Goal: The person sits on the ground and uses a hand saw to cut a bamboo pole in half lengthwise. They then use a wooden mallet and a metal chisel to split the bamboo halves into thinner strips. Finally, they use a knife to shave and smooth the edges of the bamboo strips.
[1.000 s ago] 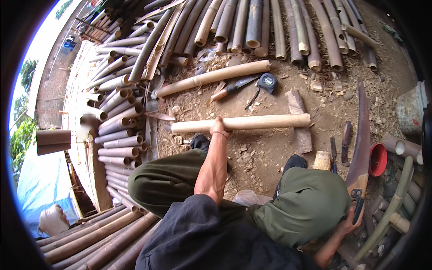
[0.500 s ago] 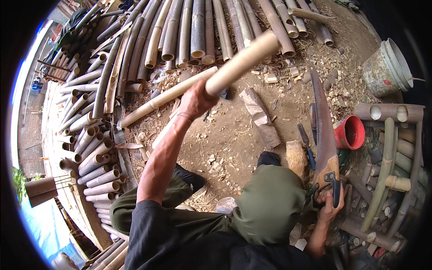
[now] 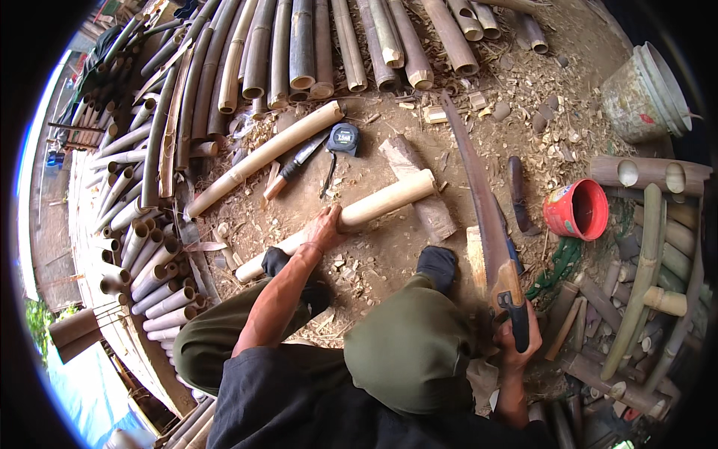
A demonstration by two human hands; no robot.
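Pale bamboo [image 3: 385, 200] lay centrally, its right end on a wood block [image 3: 434, 217], presumably for support. Our left hand [image 3: 323, 229] grasped it, seemingly for steadiness; our right hand [image 3: 521, 340] clenched the saw [image 3: 485, 202].

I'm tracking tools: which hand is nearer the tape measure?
Left. The left hand, on pale bamboo, is lower in view than the tape measure; the right hand, holding the saw, much lower and rightward.
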